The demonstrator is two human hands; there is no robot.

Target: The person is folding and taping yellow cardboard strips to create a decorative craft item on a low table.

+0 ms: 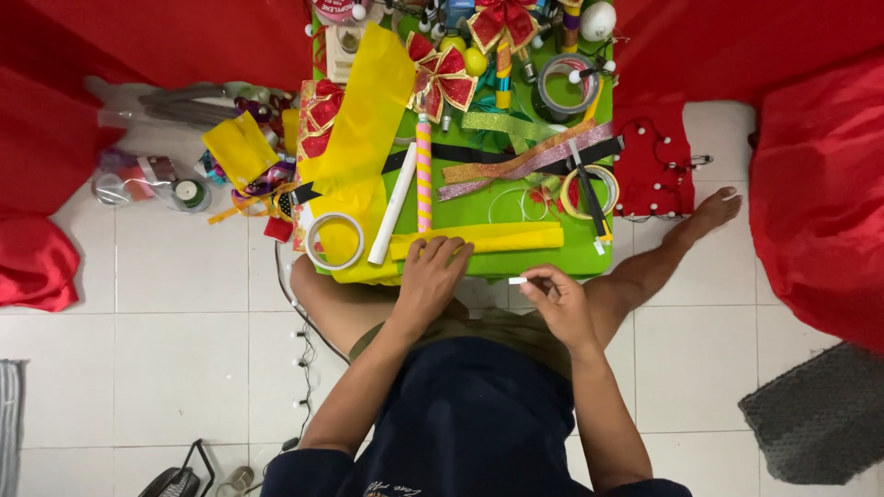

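I sit on the floor in front of a low green table (552, 256). My left hand (431, 272) rests palm down on the near end of a folded yellow paper strip (497, 239) at the table's front edge. My right hand (557, 296) hovers just off the front edge and pinches a small white piece, likely tape (517, 280), between thumb and fingers. A white tape roll (334, 241) lies left of my left hand on yellow paper. Beside it lie a white tube (394, 204) and a pink-and-yellow striped stick (424, 175).
A wide yellow paper sheet (368, 110), red glitter bows (442, 78), glitter ribbons (529, 158), a grey tape roll (564, 85) and a yellowish tape roll (589, 191) crowd the table. Red cloth (820, 184) surrounds it. Bags and ribbon spools (175, 184) lie left; a grey mat (820, 419) right.
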